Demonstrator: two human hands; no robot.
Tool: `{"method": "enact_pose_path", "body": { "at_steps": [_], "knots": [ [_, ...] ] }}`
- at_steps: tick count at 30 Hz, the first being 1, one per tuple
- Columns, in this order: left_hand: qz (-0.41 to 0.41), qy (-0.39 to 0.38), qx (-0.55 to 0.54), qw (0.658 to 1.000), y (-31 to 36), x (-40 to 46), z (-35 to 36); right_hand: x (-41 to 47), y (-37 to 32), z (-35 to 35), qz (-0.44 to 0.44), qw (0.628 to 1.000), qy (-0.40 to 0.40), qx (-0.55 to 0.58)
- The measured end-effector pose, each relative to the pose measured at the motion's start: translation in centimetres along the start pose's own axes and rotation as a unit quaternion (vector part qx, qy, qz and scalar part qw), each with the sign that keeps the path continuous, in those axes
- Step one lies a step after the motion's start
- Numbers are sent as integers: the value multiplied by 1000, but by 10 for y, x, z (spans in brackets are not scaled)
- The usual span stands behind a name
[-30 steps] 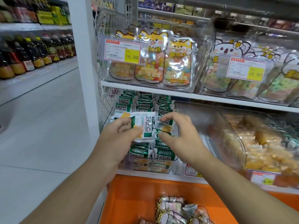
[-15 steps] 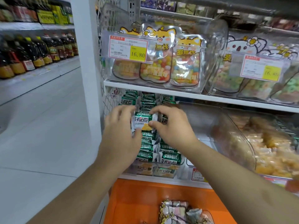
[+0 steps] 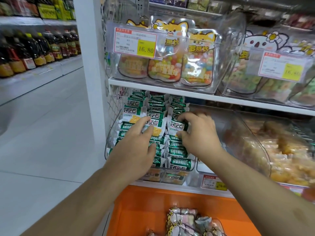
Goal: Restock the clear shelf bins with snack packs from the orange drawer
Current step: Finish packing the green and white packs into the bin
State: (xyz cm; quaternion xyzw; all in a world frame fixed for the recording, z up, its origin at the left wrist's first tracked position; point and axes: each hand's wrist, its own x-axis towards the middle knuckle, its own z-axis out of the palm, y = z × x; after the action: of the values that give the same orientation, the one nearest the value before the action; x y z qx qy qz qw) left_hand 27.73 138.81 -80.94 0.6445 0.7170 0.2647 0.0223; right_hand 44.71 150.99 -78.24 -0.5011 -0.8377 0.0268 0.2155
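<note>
Both hands [image 3: 136, 143] [image 3: 199, 133] seemingly press green snack packs [image 3: 177, 151].

Two hands [image 3: 136, 147], two price tags [image 3: 135, 42].

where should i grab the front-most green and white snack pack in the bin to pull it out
Take the front-most pack by its crimped right end, coming from the front and slightly above. It lies flat with its long side across the clear bin, topping the right stack, and that end sticks out free; the left hand crowds its left end.
</note>
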Motion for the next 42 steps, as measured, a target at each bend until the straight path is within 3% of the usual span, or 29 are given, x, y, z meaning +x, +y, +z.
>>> {"method": "enact_pose_path", "body": {
  "at_steps": [13, 18, 24, 29, 35, 38, 42],
  "knots": [
    [0, 19, -21, 1000, -1, -5, -1, -13, 11, 3, -42, 997, 35, 61],
    [12, 19, -49, 999, 15, -40, -19, -60, 12, -17, -112, 973, 52, 197],
    [-47, -42, -101, 993, 29, -112, -22, -153, 5, 13, -100, 931, -69, 344],
    [-121, -150, -37, 981, -7, -194, 34, -243, -1, 101, -97, 904, -256, 329],
    [-186, -235, -26, 954, -48, -246, 86, -306, -6, 193, -161, 824, -456, 296],
    [-172, -235, -63, 955, -56, -254, 96, -320, -5, 227, -244, 788, -508, 247],
    [-179, -209, -118, 954, -58, -256, 103, -329, -9, 262, -297, 773, -521, 207]
  ]
}}
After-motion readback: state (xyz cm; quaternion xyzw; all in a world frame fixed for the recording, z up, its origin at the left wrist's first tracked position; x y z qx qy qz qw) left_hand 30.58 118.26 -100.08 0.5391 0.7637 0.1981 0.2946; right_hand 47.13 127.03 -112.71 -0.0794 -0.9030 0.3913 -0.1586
